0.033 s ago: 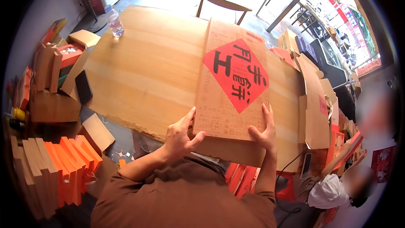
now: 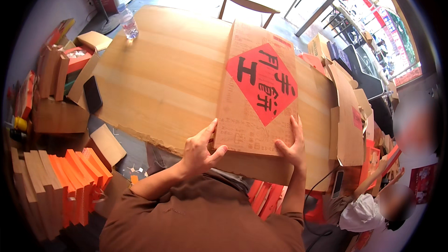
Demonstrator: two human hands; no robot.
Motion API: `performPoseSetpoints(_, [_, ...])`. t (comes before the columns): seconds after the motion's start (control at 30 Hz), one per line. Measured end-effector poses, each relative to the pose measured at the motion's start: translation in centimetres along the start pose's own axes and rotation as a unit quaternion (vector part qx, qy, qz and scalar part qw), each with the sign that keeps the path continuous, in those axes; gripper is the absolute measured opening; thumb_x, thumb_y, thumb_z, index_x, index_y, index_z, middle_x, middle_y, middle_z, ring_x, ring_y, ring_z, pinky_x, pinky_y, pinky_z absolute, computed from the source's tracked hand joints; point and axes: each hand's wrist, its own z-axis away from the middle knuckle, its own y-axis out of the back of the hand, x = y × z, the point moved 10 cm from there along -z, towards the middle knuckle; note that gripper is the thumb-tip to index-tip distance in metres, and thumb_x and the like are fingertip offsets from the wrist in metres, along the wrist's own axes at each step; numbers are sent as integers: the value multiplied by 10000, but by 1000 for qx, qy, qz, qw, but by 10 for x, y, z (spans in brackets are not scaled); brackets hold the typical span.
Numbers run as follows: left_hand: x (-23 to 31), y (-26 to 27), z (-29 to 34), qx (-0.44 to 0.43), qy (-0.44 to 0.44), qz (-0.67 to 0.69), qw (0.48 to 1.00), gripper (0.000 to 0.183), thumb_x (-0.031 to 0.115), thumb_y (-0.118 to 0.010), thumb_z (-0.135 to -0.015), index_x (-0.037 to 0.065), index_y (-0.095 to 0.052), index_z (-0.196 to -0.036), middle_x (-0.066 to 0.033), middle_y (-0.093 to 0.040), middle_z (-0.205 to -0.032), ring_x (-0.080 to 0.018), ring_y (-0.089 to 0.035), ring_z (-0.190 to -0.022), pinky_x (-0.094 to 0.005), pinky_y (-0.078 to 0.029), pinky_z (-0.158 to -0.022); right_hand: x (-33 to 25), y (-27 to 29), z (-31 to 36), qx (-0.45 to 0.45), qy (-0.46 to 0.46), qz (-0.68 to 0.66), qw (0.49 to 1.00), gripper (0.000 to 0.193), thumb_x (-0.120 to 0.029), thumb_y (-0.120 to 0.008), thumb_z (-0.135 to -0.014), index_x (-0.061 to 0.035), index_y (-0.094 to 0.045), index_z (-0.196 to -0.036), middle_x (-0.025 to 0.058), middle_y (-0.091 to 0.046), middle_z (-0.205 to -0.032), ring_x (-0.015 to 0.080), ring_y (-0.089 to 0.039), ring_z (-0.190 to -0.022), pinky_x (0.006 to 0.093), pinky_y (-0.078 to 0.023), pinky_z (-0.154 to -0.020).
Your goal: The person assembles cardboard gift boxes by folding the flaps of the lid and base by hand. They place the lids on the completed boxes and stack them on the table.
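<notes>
A flat cardboard box (image 2: 256,130) lies on the wooden table (image 2: 172,51), its long side running away from me. A red diamond-shaped label (image 2: 261,84) with black brushed characters covers much of its top. At the near left corner my left hand (image 2: 201,147) grips the box, fingers along its side and thumb on the near edge. My right hand (image 2: 293,145) holds the near right corner, with the thumb at the front edge and the fingers up the right side. The box's underside is hidden.
A water bottle (image 2: 128,22) stands at the far left of the table, and a phone (image 2: 93,94) lies at its left edge. Orange and brown flat boxes (image 2: 74,182) stand at lower left. An open carton (image 2: 347,116) is on the right, near another person (image 2: 368,210). Beyond is a chair (image 2: 249,3).
</notes>
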Motion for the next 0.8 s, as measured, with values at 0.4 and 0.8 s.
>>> performPoseSetpoints(0.4, [28, -46, 27, -133, -156, -139, 969, 428, 334, -811, -892, -2, -736, -1147, -202, -680, -1216, -374, -654, -1155, -456, -544, -1007, 80, 67, -43, 54, -96, 51, 993, 1097, -492, -965, -746, 43, -466, -1563, 214, -696, -1371, 292, -723, -1184, 397, -593, -972])
performPoseSetpoints(0.8, [-103, 85, -230, 24, 34, -84, 996, 943, 580, -739, -928, -47, -429, -1559, -291, -576, -1473, -386, -616, -1327, -457, -507, -1097, 36, 36, 17, 246, -90, 98, 960, 954, -494, -908, -812, -50, -501, -1551, 305, -336, -1652, 486, -220, -1586, 583, -292, -1259])
